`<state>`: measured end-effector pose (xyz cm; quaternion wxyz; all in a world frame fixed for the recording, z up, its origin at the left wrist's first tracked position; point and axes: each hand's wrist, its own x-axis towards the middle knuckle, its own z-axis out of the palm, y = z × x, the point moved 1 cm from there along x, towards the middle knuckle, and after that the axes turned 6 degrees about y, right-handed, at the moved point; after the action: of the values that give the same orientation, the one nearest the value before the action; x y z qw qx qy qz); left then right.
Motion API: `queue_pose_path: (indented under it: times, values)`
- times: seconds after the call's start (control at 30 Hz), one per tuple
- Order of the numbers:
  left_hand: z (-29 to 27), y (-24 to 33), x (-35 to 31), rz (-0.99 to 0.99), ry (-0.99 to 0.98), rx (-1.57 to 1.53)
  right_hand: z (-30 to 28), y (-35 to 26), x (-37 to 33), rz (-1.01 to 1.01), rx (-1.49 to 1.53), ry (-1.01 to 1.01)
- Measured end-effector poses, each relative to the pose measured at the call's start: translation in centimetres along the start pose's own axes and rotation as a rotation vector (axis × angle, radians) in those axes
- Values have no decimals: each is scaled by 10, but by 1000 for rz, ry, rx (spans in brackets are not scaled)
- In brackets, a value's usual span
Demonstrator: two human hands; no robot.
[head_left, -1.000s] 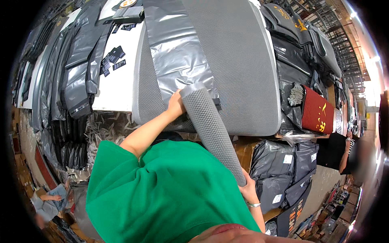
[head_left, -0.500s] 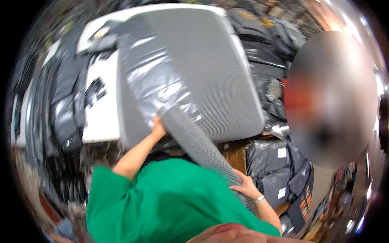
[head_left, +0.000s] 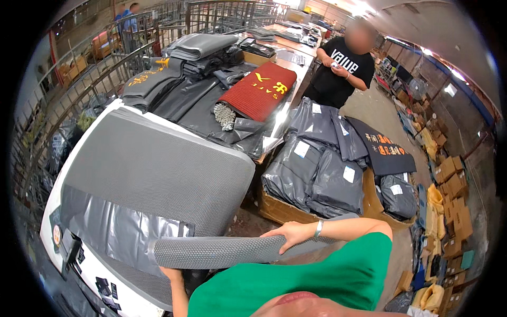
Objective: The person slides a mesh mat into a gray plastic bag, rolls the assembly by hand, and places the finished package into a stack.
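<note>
Matting (head_left: pixel 158 164), grey, mesh-textured, round-cornered, leaves a white tabletop (head_left: pixel 53 199) showing along its edge; a gap parts it from a brown cardboard carton (head_left: pixel 282 209) of black plastic packages (head_left: pixel 335 182). A rolled grey mesh mat (head_left: pixel 216 250) overlaps the shiny grey plastic bag (head_left: pixel 119 222); right hand (head_left: pixel 293 232) clasps the roll's middle, fingers spread, left hand (head_left: pixel 173 273) its end, fingers partly hidden.

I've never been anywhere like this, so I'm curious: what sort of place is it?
Probably a mat workshop or packing warehouse: there's a rolled grey mat in hand, dark plastic packages with white labels in a carton, and brown boxes piled to the right.
</note>
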<state>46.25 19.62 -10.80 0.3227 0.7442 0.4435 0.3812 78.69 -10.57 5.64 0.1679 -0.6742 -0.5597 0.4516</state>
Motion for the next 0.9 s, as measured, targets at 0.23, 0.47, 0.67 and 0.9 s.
queue_pose_path:
  times: [0.23,0.47,0.67,0.9]
  values:
    - [-6,14,7,-43,-68,47,10,1,-6,9,77,8]
    - [-26,-43,42,-691,-133,-887,13,0,4,-81,61,22]
    - [-48,-10,61,-454,61,-304,-2,-27,16,-9,-21,-45]
    - [-74,86,66,590,390,501,-12,-52,47,14,285,-133]
